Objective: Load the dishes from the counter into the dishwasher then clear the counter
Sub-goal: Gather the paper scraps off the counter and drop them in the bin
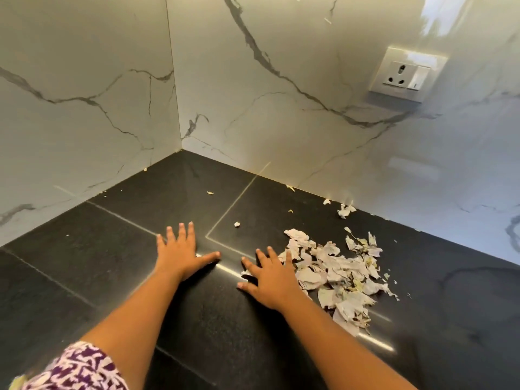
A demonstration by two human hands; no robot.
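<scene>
Both hands are lying flat and open on the black worktop (84,249), holding nothing. The left hand (180,254) is beside the right hand (270,282), which is touching the pile of torn paper bits (337,271).

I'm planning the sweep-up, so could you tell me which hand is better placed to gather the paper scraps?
Probably the right hand: it lies flat, touching the scrap pile. The left hand rests on bare counter, apart from it.

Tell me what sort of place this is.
Most likely a home kitchen corner: a dark stone counter meets white marble-veined wall tiles, with a white wall socket and switch above and torn pale scraps awaiting clearing.
</scene>
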